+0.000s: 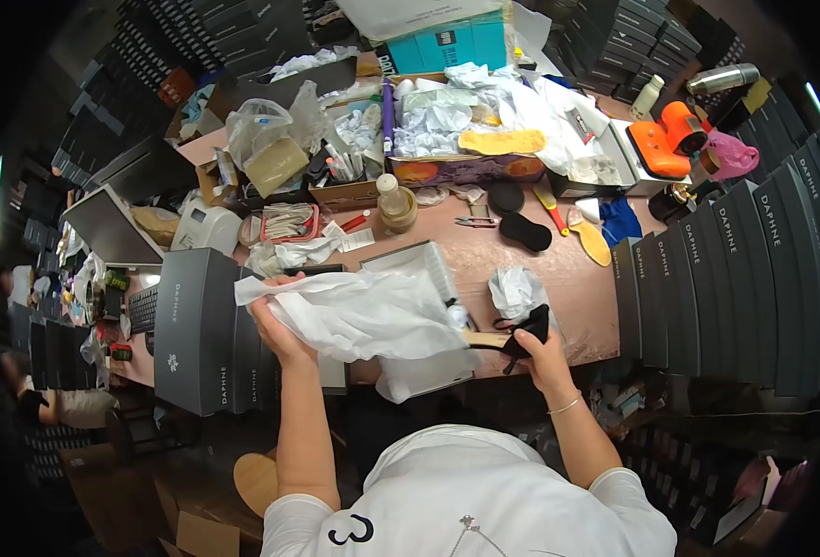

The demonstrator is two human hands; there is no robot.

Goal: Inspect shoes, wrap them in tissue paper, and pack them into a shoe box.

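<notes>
My left hand (pixel 280 327) is closed on the left end of a long sheet of white tissue paper (pixel 354 311), which stretches out toward the middle. In my right hand (pixel 548 360) is a black shoe (pixel 536 323) with a tan inner sole; its front part reaches left to the tissue paper, which partly hides it. Beneath the sheet lies an open shoebox (pixel 436 265), mostly covered. A crumpled ball of white paper (pixel 514 290) sits just beyond the shoe.
Grey shoeboxes stand in a stack at left (pixel 196 325) and a long row at right (pixel 735 288). Farther back are a jar (pixel 396 206), black pads (pixel 525 232), a yellow-handled brush (pixel 549 206), a paper-filled carton (pixel 428 170) and an orange device (pixel 660 148).
</notes>
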